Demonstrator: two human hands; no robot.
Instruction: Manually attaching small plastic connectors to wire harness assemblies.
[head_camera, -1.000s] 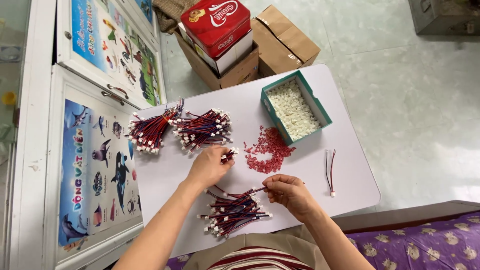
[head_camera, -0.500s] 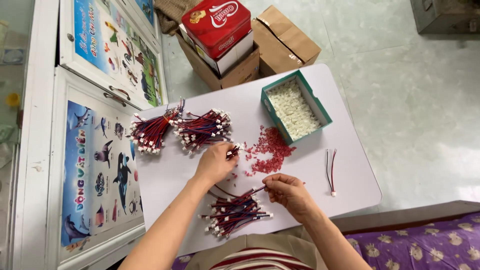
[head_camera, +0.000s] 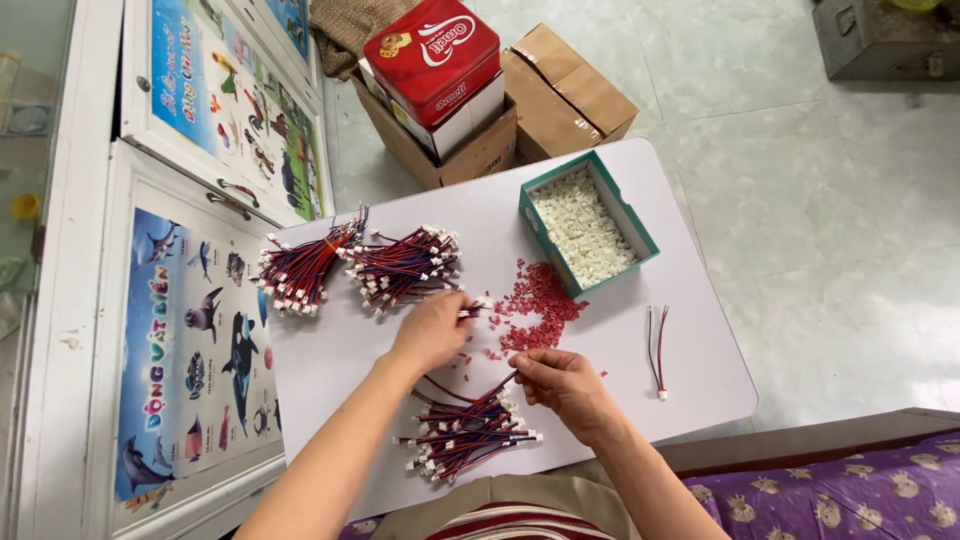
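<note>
Wire (head_camera: 478, 308) | left hand (head_camera: 432, 330) carried it toward bundles (head_camera: 405, 268) (right hand (head_camera: 562, 384) unmoved)

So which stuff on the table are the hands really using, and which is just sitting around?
In use:
left hand with a small wired white connector
right hand at the loose bundle of red-and-blue wires
pile of small red plastic bits
green box of white connectors

Lying about:
red tin
brown cardboard boxes
sea-animal poster

Left hand (head_camera: 432, 330) pinches a white connector (head_camera: 478, 306); right hand (head_camera: 560, 384) touches wire bundle (head_camera: 470, 432).
</note>
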